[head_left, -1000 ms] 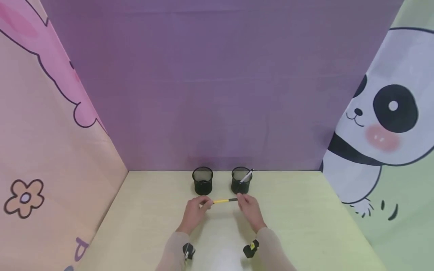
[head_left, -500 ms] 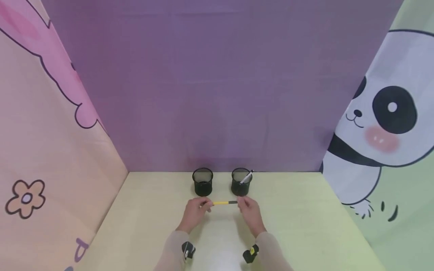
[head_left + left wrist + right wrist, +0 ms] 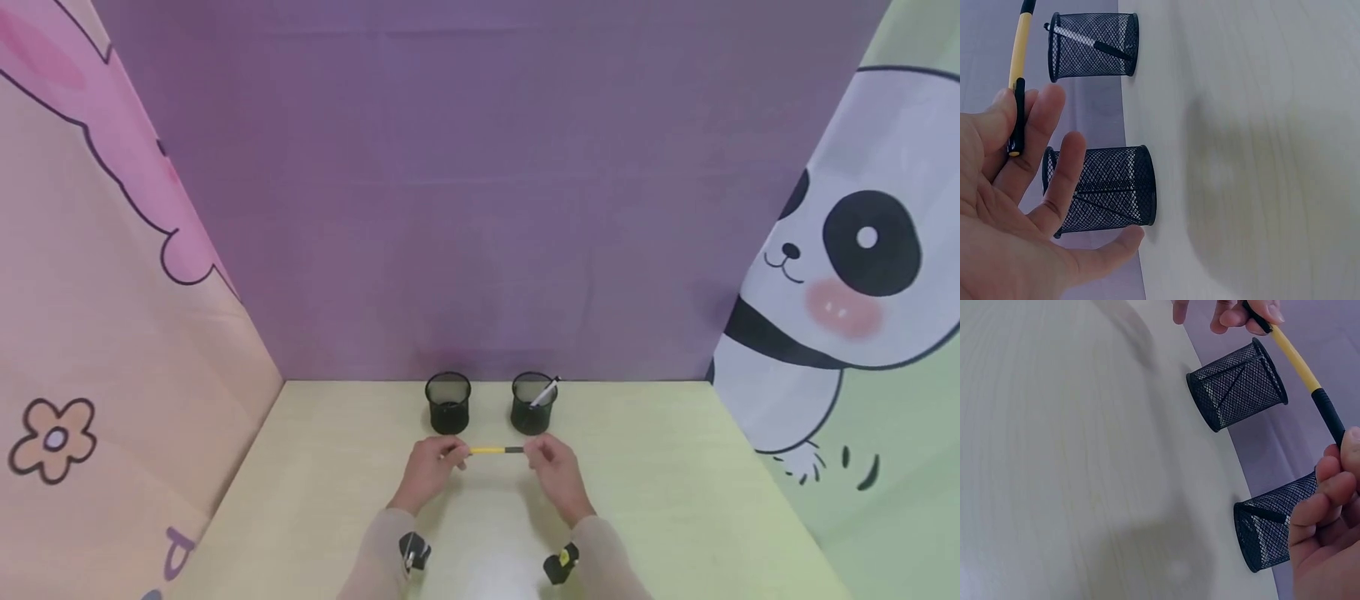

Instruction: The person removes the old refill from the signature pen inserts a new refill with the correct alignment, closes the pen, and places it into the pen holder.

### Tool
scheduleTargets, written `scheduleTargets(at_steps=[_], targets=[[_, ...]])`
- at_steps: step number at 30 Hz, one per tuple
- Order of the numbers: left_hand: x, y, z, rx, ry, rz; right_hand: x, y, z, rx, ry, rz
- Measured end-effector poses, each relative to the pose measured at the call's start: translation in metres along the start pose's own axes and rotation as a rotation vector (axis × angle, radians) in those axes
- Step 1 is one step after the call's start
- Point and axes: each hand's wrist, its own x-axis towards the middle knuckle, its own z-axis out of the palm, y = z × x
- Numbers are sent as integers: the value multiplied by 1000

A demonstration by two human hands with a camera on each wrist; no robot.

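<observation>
A yellow pen (image 3: 487, 450) with black ends is held level above the table, between both hands. My left hand (image 3: 431, 471) pinches its clip end with thumb and index finger; in the left wrist view the other fingers are spread apart. My right hand (image 3: 557, 473) grips the black grip end (image 3: 1327, 414), and its tip is hidden in the fingers. Just beyond the hands stand two black mesh pen cups. The left cup (image 3: 448, 408) shows no pen above its rim. In the right cup (image 3: 531, 410) leans a white-and-black pen (image 3: 545, 392).
Behind the cups, a purple cloth backdrop (image 3: 480, 208) rises from the far edge of the pale wooden table (image 3: 337, 500). Printed cloth panels stand at the left (image 3: 135, 333) and right, the latter bearing a panda (image 3: 832, 275).
Both hands keep their hold on the yellow pen, which shifts only slightly nearer to me in the head view. The cups stay where they are.
</observation>
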Motion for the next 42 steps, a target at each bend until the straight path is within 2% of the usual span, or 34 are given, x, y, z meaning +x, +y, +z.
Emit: scheduleTargets(at_steps=[6,12,17,23,29,42], targets=[[0,0,0,-4,-12,-15,0,-1,-4,17,-11,-35],[2,-1,0,-1,-11,16,-1,0,-7,72,-29,-72],[2,-1,0,-21,-13,14,-1,2,-10,125,-48,-71],[-1,0,-2,-22,-2,10,-1,1,-9,169,-73,-11],[-3,1,-4,-13,7,-36,-1,1,-4,126,-96,75],[-5,4,-3,-23,-13,-54,1,2,-7,60,-121,82]])
